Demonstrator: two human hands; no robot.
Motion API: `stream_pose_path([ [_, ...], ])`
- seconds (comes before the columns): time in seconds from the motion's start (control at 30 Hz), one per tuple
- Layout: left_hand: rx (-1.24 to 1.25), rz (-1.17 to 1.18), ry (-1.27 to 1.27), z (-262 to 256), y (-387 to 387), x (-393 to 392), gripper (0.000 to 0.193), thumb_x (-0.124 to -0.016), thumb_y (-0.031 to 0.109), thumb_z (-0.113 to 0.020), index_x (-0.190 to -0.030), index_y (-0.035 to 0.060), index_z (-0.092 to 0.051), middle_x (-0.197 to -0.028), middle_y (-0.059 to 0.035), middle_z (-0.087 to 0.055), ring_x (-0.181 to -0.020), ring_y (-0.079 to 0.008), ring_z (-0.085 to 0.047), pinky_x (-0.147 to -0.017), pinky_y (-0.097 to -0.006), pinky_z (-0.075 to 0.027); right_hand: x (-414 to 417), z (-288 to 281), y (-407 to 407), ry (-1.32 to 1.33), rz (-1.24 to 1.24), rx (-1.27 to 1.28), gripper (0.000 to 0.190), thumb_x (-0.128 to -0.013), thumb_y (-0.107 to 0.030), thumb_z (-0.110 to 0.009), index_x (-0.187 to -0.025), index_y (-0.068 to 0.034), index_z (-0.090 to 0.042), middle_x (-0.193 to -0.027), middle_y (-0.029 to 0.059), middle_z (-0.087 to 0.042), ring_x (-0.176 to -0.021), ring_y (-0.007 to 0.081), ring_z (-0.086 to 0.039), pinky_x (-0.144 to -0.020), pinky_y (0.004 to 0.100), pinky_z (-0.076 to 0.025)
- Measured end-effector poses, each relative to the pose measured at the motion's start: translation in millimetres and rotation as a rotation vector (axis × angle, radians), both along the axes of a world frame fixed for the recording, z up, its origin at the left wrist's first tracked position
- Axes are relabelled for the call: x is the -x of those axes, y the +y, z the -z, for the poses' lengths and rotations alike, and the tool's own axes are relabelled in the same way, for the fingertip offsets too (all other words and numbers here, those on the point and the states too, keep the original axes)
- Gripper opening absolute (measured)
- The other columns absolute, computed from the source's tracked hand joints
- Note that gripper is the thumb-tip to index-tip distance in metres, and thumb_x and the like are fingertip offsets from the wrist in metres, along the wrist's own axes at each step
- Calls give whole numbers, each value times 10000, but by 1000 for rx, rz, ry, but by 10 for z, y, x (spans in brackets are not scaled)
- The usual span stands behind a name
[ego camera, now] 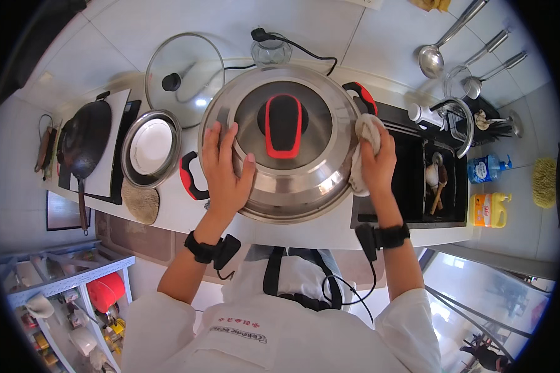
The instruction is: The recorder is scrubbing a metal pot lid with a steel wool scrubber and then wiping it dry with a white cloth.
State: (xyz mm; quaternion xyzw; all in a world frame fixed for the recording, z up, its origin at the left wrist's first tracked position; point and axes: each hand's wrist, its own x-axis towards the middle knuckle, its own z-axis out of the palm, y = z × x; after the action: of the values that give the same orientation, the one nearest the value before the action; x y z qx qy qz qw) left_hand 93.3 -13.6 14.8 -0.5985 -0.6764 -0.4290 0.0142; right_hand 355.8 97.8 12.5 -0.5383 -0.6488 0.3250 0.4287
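A large steel pan with red-and-black side handles stands on the counter, covered by a domed steel lid point(308, 182) with a glass centre and a red-and-black knob point(283, 126). My left hand point(226, 170) lies flat on the lid's left side, fingers apart, holding nothing. At the lid's right rim, my right hand point(378, 163) grips a pale cloth point(360, 175), which touches the edge. Behind and to the left, a glass lid point(186, 60) with a black knob leans against the tiled wall.
A black sink point(403, 182) adjoins the pan on the right, with soap bottles point(487, 210) beyond. Ladles point(431, 60) hang on the wall. Left are a steel basin point(175, 140) holding a white dish, a brown cloth point(142, 203) and a black wok point(88, 135). A cabled glass jar point(270, 53) stands behind.
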Motion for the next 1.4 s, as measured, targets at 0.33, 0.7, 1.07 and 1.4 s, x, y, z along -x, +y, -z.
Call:
stream_pose_path([
  [0.33,0,-34,18,-5,27,-104,551,-830,242,-574,-1334,68,-433,-1374,-256,-337,-1283,-448,-280,-1041,-523,-220,-3,-41,-218,-270,-82,-264,518,-745,-66,-606,-1247,-151,-512,-1157,255,-467,-1048,445,-495,-859,465,-433],
  [0.7,34,-107,34,20,44,-263,553,-858,275,-542,-1349,61,-406,-1374,-273,-318,-1276,-462,-267,-1038,-527,-202,-110,-86,-588,-370,-360,-445,653,-566,-115,-772,-1187,-216,-596,-1094,235,-518,-941,392,-565,-772,415,-495],
  [1.07,23,-252,81,-2,206,-594,526,-890,288,-517,-1342,43,-407,-1377,-277,-305,-1265,-445,-274,-1049,-509,-196,-165,-101,91,-382,-142,-314,543,-716,-136,-680,-1231,-214,-526,-1051,201,-516,-836,397,-575,-699,450,-495],
  [1.4,68,-268,103,-25,132,-576,500,-886,271,-535,-1343,97,-432,-1355,-242,-358,-1230,-420,-330,-1036,-479,-237,-153,-183,-366,-405,-320,-398,580,-629,-96,-730,-1180,-209,-588,-1031,177,-544,-859,356,-602,-720,405,-514],
])
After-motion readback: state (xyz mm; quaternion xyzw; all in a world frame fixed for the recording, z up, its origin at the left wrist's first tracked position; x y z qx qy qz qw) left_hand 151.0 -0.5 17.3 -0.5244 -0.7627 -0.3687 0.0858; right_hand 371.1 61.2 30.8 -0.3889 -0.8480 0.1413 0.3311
